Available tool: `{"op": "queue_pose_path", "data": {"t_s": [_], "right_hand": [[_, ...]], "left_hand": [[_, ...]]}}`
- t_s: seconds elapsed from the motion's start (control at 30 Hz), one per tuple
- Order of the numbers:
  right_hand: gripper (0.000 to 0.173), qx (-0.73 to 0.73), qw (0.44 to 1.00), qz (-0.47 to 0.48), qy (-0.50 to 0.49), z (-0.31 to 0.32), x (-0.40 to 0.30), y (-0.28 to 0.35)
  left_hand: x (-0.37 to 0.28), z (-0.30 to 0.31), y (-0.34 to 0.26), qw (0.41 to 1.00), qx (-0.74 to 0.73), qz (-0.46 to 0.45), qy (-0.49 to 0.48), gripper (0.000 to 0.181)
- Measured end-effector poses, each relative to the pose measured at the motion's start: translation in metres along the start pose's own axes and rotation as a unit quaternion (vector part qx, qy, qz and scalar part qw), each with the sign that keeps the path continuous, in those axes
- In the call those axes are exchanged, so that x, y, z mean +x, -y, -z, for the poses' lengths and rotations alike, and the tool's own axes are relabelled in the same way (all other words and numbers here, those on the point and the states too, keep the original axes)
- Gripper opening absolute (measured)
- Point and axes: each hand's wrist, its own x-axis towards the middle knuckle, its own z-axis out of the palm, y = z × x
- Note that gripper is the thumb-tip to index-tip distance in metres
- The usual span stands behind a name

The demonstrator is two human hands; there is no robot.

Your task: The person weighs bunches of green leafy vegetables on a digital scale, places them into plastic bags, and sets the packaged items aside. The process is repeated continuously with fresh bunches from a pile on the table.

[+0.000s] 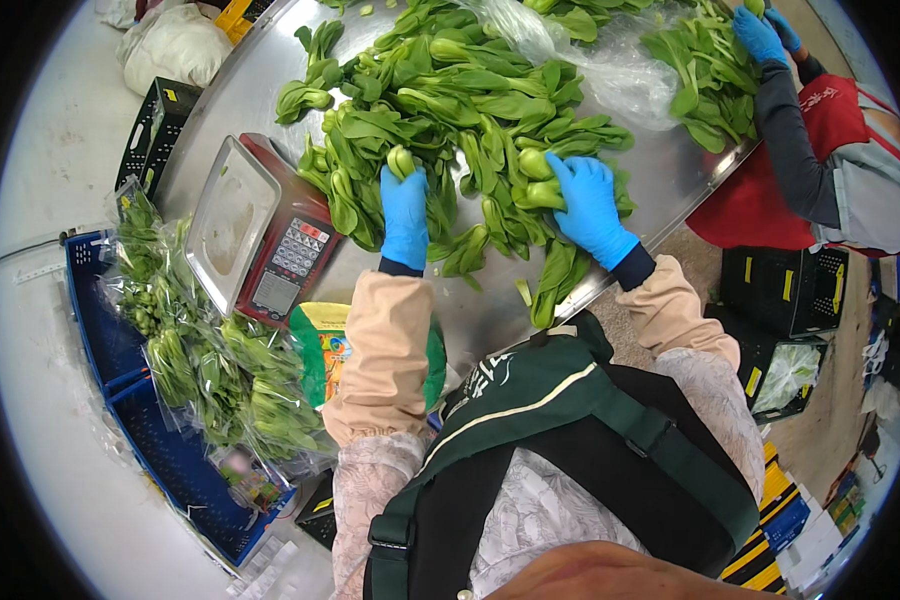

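Observation:
My left hand [405,214], in a blue glove, is closed around a head of bok choy [400,161] with its pale base pointing up. To its right, my right hand [589,206], gloved alike, has its fingers on two pale-based bok choy heads [538,180] at the edge of the heap. A large loose heap of bok choy [457,86] spreads over the stainless-steel table [450,307] in front of both hands. A red digital scale [292,251] with a metal pan [234,221] stands left of my left hand.
A co-worker's gloved hands [759,36] hold greens at the upper right. Clear plastic bags [615,82] lie by the heap. Bagged greens [217,367] stand over blue crates [172,457] at left. Black crates [784,289] are at right, beyond the table's edge. A green printed package [319,330] lies below the scale.

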Motion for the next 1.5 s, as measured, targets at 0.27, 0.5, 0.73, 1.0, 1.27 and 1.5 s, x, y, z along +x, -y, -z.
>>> {"op": "queue_pose_path", "data": {"t_s": [0.27,0.5,0.73,1.0,1.27,1.5], "right_hand": [[0.071,-0.096,0.995,0.029,0.015,-0.008,-0.021,0.025],[0.094,-0.003,0.987,0.110,0.119,-0.003,0.023,0.000],[0.090,-0.067,0.981,0.051,0.174,0.014,0.034,-0.006],[0.073,-0.064,0.985,0.081,0.138,-0.003,0.031,-0.003],[0.057,0.417,0.907,-0.043,0.036,0.002,0.024,-0.036],[0.083,0.120,0.981,-0.095,0.116,-0.002,0.022,-0.021]], "left_hand": [[0.017,-0.131,0.007,0.874,0.460,-0.014,-0.157,0.089],[0.046,-0.076,0.068,0.934,0.333,-0.044,-0.118,0.074],[-0.030,-0.016,-0.039,0.963,0.160,-0.126,0.177,0.069],[-0.108,-0.016,0.074,0.825,0.533,-0.184,0.029,0.092],[-0.132,0.011,0.041,0.992,0.121,-0.035,-0.002,0.062],[-0.100,-0.053,0.085,0.990,-0.110,-0.001,-0.084,0.036]]}}
